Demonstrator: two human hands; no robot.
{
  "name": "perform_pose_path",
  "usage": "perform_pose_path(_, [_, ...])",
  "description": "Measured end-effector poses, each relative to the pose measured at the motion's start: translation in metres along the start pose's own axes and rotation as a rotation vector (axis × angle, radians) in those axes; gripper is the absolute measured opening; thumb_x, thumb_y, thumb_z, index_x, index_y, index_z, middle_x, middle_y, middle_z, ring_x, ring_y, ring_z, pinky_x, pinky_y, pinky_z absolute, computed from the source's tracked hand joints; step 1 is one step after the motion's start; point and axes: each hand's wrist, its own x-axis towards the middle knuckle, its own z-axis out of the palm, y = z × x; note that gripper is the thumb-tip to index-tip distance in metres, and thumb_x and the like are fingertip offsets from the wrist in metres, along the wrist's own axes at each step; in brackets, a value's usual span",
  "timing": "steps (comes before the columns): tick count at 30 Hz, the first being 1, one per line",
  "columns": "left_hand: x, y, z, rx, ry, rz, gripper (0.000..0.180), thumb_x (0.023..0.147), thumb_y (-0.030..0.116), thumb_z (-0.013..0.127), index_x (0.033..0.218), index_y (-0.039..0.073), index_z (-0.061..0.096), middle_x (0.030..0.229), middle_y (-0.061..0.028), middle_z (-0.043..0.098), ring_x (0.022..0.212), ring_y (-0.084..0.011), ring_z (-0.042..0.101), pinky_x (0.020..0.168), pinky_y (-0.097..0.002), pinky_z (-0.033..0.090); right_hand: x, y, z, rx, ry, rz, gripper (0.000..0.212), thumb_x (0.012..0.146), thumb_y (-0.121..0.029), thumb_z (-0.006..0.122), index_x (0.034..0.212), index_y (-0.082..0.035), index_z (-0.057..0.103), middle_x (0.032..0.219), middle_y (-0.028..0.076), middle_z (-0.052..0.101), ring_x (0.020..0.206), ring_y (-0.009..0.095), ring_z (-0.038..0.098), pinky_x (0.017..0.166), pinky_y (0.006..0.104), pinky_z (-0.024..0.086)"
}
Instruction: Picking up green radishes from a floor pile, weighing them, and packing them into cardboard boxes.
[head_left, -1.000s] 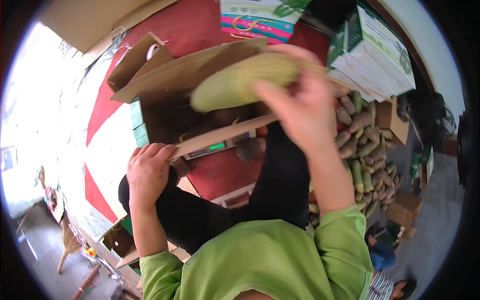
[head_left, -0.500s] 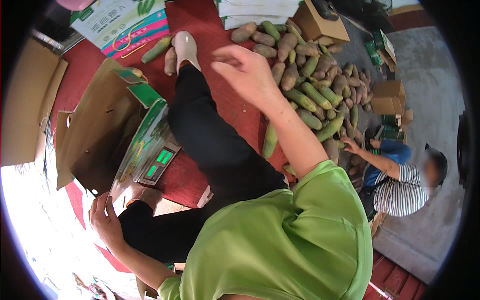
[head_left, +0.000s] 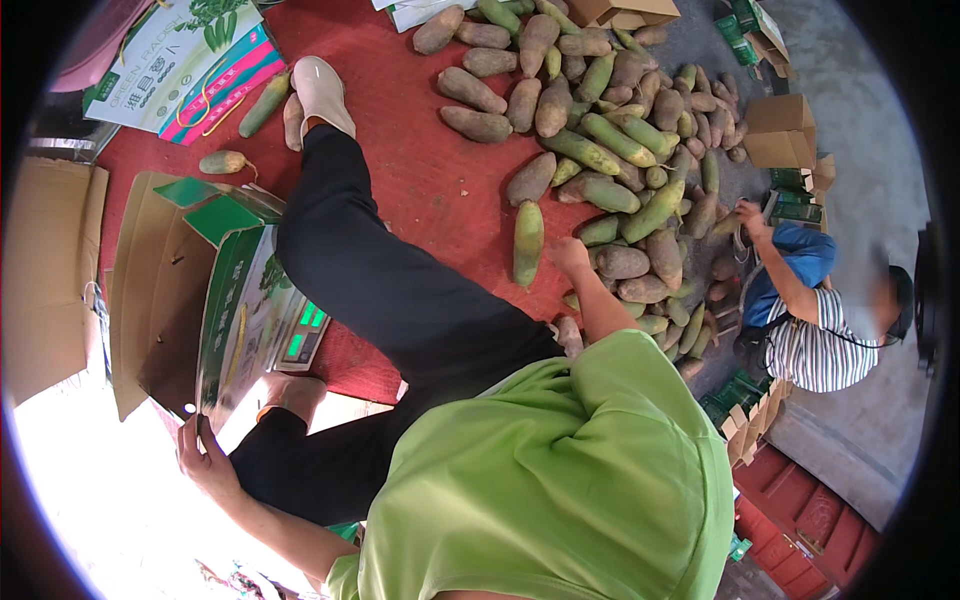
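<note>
My left hand (head_left: 207, 462) is at the near edge of an open cardboard box (head_left: 165, 270), its fingers closed on the rim. The box has a green and white printed side and rests against a scale (head_left: 303, 335) with a lit green display. My right hand (head_left: 572, 258) is low beside a heap of green radishes (head_left: 600, 150), knuckles up. Its fingertips are hidden, so I cannot see whether it grips anything. One pale green radish (head_left: 528, 243) lies just left of that hand. Two darker radishes lie by my far shoe (head_left: 322, 95), along with a small one (head_left: 225, 162).
Printed carrying boxes (head_left: 190, 70) stand at the far left, and a large brown carton (head_left: 55, 270) on the left. A person in a striped shirt (head_left: 810, 340) crouches right of the heap. Brown cartons (head_left: 780, 130) line the right. My legs straddle the red floor covering (head_left: 430, 225).
My right hand has come down and nearer, from above the floor to the radish heap. My left hand remains at the box rim. The view has shifted, and the other person's arm has moved.
</note>
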Motion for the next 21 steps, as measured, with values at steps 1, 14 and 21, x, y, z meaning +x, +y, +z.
perform_pose_path(1, [-0.001,-0.001,-0.001,0.025,-0.001,0.0,0.012,0.088,0.005,0.059,0.096,-0.003,0.063,0.087,-0.0154,0.064,0.08,-0.0325,0.061,0.072,-0.0396,0.047,-0.001,-0.008,0.002,0.009,-0.003,-0.01,0.025,0.074,-0.026,0.069,0.086,-0.004,0.071,0.087,0.018,0.069,0.087,0.033,0.066,0.08,0.0382,0.052])
perform_pose_path(14, [-0.01,0.007,-0.008,0.099,0.03,-0.085,0.01,0.085,0.005,0.061,0.092,-0.001,0.065,0.09,-0.0141,0.066,0.083,-0.0321,0.061,0.079,-0.04,0.045,0.032,-0.063,-0.024,0.639,0.006,0.511,0.088,0.057,-0.033,0.084,0.132,-0.011,0.045,0.125,0.018,0.057,0.118,0.032,0.054,0.098,0.0427,0.045])
perform_pose_path(21, [0.005,0.027,-0.01,0.126,0.064,-0.004,0.012,0.075,0.002,0.062,0.086,0.004,0.066,0.085,-0.0091,0.066,0.081,-0.0282,0.063,0.08,-0.038,0.046,0.039,-0.046,0.02,0.877,0.117,0.569,0.079,0.054,-0.01,0.085,0.123,-0.002,0.048,0.114,0.014,0.059,0.104,0.026,0.06,0.088,0.0384,0.049])
